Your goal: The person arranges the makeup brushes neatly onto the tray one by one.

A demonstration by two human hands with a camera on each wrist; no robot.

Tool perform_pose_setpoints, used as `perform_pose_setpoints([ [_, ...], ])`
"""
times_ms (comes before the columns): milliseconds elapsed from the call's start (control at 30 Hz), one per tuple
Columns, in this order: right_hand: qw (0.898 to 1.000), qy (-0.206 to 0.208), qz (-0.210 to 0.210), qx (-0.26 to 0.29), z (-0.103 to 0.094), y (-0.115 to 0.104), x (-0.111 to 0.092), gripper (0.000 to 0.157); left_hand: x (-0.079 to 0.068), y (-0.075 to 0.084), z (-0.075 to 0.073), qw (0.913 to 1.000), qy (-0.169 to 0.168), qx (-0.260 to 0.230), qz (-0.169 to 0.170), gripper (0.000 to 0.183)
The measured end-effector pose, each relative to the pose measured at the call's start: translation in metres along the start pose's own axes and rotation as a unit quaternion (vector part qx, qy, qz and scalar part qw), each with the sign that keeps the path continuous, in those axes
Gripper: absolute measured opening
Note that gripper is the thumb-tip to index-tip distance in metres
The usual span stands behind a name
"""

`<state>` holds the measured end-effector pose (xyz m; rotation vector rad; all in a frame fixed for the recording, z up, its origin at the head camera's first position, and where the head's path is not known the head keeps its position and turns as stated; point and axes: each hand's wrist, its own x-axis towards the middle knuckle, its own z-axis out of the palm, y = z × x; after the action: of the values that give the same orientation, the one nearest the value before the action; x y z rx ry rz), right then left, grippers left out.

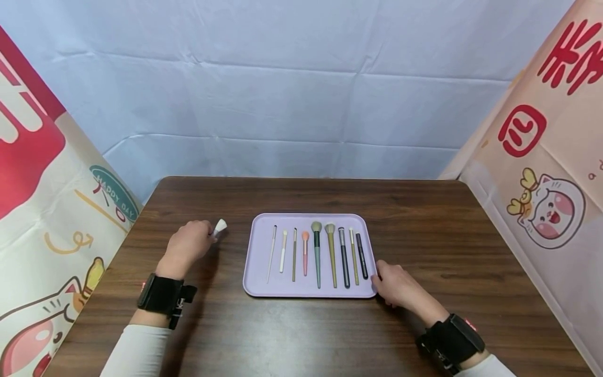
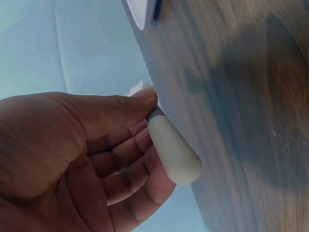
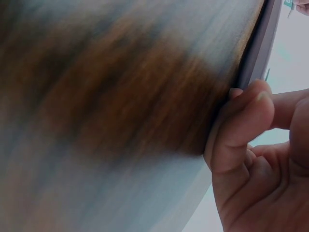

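Note:
My left hand (image 1: 190,245), left of the tray, pinches a makeup brush (image 1: 220,226) between thumb and fingers, just over the table. In the left wrist view the brush's rounded cream handle (image 2: 175,152) sticks out toward the camera. Its white bristles are partly hidden behind the thumb. A pale purple tray (image 1: 256,251) lies on the table, holding several makeup brushes side by side, among them a green brush (image 1: 317,254) and a pink brush (image 1: 305,253). My right hand (image 1: 398,284) grips the tray's right edge near the front corner, with curled fingers at the rim (image 3: 256,60).
The tray stands on a dark brown wooden table (image 1: 292,335). A pale blue cloth (image 1: 282,104) hangs behind it. Printed cloths (image 1: 556,157) stand along both sides. Each wrist wears a black strap (image 1: 162,296).

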<state>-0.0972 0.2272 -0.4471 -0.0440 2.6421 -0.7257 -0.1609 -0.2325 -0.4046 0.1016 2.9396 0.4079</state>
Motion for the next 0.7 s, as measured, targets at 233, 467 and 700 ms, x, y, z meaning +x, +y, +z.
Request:
perform_pose_setpoints([
  [233,1.0,0.005,-0.009,-0.003,0.001,0.0,0.0,0.011,0.001,0.01,0.003,0.9999,0.003,-0.01,-0.001,0.014],
  [467,1.0,0.009,-0.012,-0.007,0.001,0.001,0.0,0.011,0.001,0.022,0.005,0.9995,0.016,-0.026,0.008,0.014],
  [700,1.0,0.008,-0.01,-0.006,0.001,0.001,0.0,0.011,0.003,0.036,0.01,0.9992,0.017,-0.035,0.009,0.016],
])
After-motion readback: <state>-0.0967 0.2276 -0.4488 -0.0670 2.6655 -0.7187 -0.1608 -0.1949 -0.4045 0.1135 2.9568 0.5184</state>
